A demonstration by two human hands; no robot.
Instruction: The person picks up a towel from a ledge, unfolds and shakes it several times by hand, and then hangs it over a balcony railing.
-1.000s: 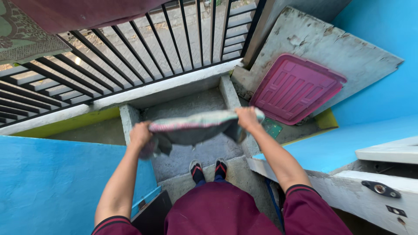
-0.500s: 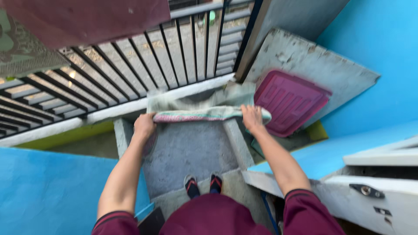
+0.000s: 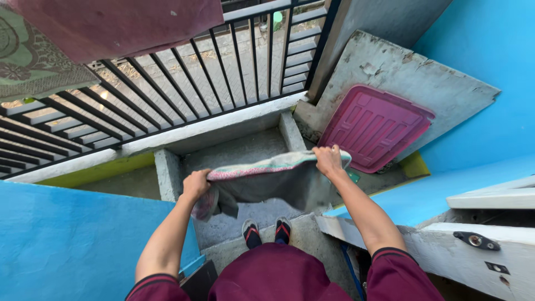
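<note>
I hold a grey cloth [image 3: 267, 184] with a pink and green patterned edge, stretched out in front of me at about waist height. My left hand [image 3: 196, 184] grips its left corner, where the fabric bunches and hangs down. My right hand [image 3: 327, 160] grips the right corner a little higher. The cloth sags between the two hands and hides part of the concrete floor [image 3: 245, 147] below. My feet in sandals [image 3: 267, 231] show under it.
A black metal railing [image 3: 167, 83] runs along a concrete ledge ahead, with a maroon cloth [image 3: 117, 25] and a patterned mat [image 3: 28, 61] hung over it. A pink plastic tray [image 3: 376, 128] leans on a grey board at right. Blue walls [image 3: 61, 234] flank both sides.
The cloth was flicked up and forward toward the railing half a second ago, and both hands have now brought it back down and nearer to my body.
</note>
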